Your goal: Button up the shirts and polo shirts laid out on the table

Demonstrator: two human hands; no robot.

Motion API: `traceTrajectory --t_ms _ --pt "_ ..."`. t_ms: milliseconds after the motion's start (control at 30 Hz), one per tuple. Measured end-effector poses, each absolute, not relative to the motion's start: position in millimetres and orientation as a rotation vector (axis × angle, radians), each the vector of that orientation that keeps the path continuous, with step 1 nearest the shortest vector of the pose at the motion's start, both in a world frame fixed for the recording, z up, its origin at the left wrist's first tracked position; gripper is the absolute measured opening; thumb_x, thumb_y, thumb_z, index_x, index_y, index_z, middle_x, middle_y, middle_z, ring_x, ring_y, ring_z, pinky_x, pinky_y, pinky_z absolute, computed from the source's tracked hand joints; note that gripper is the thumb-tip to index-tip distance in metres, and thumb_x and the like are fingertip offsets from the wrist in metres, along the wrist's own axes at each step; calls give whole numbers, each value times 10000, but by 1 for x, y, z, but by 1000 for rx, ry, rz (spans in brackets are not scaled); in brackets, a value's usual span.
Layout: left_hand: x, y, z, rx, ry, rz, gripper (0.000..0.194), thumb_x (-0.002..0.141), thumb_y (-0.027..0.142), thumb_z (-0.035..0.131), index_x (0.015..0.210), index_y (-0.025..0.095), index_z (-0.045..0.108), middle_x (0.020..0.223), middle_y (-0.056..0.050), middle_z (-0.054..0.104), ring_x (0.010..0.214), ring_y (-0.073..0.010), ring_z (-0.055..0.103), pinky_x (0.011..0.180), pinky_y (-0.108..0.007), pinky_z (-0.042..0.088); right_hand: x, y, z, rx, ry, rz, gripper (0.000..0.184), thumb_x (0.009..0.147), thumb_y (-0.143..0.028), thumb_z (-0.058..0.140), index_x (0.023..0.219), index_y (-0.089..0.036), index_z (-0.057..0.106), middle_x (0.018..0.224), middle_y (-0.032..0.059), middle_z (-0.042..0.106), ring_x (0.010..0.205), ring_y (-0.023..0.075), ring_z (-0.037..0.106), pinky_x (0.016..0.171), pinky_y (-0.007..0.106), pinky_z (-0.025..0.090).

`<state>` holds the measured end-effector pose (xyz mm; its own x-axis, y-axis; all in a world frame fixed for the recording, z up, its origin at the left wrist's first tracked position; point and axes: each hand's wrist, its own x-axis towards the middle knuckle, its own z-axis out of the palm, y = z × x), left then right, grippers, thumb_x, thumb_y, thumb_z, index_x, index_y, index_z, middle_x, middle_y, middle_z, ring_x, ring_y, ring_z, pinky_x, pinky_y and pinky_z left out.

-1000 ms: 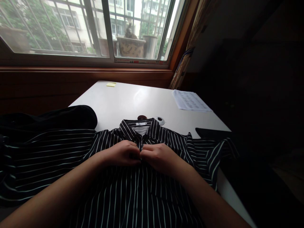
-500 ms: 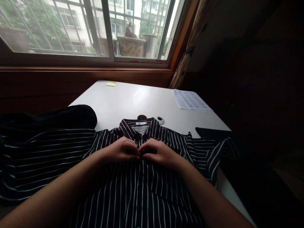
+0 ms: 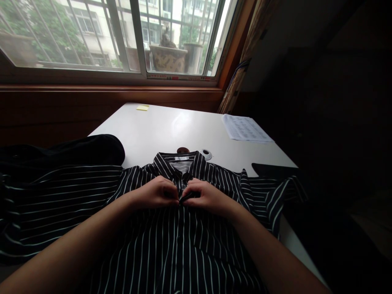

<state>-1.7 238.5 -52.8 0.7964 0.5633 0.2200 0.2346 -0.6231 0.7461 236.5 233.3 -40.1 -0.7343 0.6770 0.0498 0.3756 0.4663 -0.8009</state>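
A black shirt with white stripes [image 3: 183, 249] lies spread out, its collar [image 3: 165, 165] toward the window and its sleeves out to both sides. My left hand [image 3: 159, 192] pinches the left edge of the front opening, just below the collar. Facing it, my right hand [image 3: 202, 194] grips the right edge of the opening, with a fold of dark cloth between thumb and fingers. The fingertips of both hands almost meet. Any button between them is too small and dark to make out.
Under the shirt is a white table [image 3: 153, 126]. On it are a yellow sticky note [image 3: 142, 108], printed papers [image 3: 245, 128], a brown round object [image 3: 183, 150] and a white ring-shaped piece [image 3: 206, 154]. Dark cloth [image 3: 101, 149] lies at left. A barred window [image 3: 122, 36] stands behind.
My fingertips have drawn slightly apart, and more of the dark fold in my right hand shows. The shirt lies almost as before.
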Motion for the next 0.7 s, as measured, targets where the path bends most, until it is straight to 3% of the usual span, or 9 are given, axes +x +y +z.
traceTrajectory --t_ms 300,700 --pt "-3 237 -51 2217 552 587 150 888 244 654 808 120 678 731 -29 619 642 -101 572 595 -188 429 235 232 -38 -868 -2361 1158 55 866 -191 721 914 -212 704 923 17 677 957 177 570 886 341 447" --pt "-3 237 -47 2246 555 523 159 906 250 632 810 129 670 723 -19 606 639 -101 555 602 -203 416 228 227 -36 -1041 -2271 1018 103 757 -125 792 802 -190 726 815 11 676 857 172 590 810 328 462"
